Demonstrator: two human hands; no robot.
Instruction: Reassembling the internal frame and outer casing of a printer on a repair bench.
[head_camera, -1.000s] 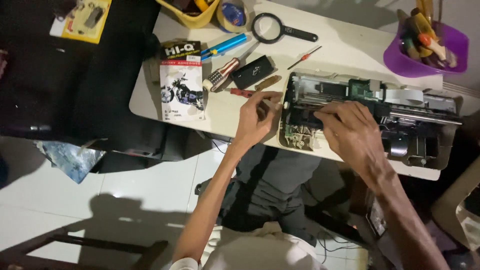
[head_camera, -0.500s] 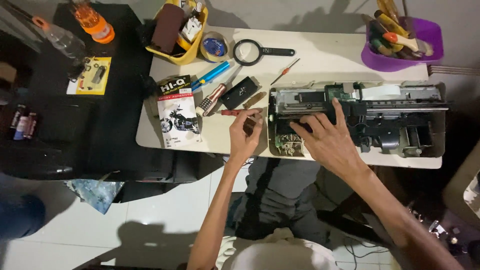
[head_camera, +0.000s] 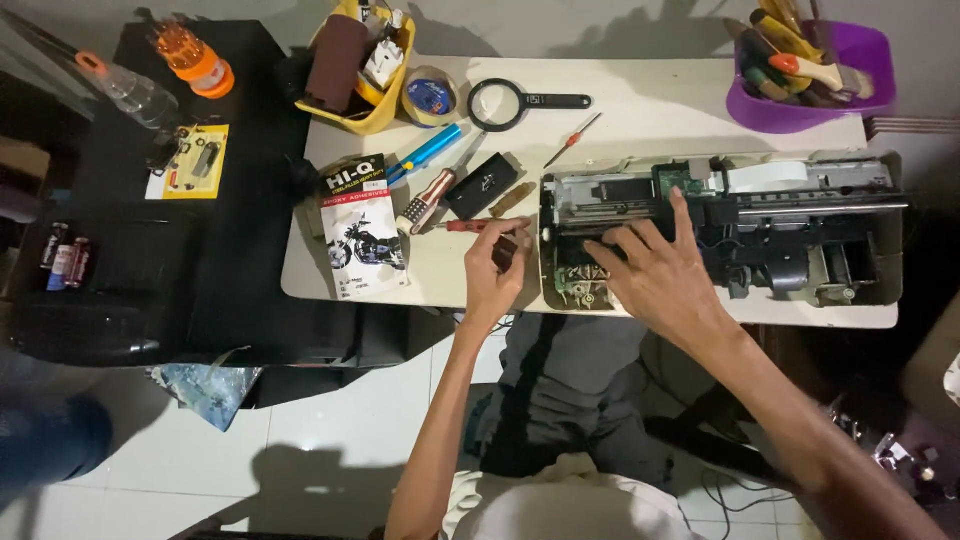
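Opened printer chassis (head_camera: 720, 230) at right end of white tabletop (head_camera: 640, 110).
Right hand (head_camera: 655, 270) lies fingers spread on its mechanism; left hand (head_camera: 497, 275) pinches red-handled screwdriver (head_camera: 475, 226) beside chassis; magnifying glass (head_camera: 510, 102) behind.

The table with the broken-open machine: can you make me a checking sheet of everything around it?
Surface: white table, crowded on its left half.
Job's things: opened grey machine with its cover off, insides showing; red-handled screwdriver lying beside it.
Clutter: yellow bin, tape roll, magnifying glass, blue pen, printed packet, purple tub of tools.
Hands: left hand by the machine's left edge, near the screwdriver, its fingers round something small and dark; right hand spread flat on the machine's insides.
Cables: thin cable on the floor.
Surroundings: black side table with a clear bottle; white tiled floor.
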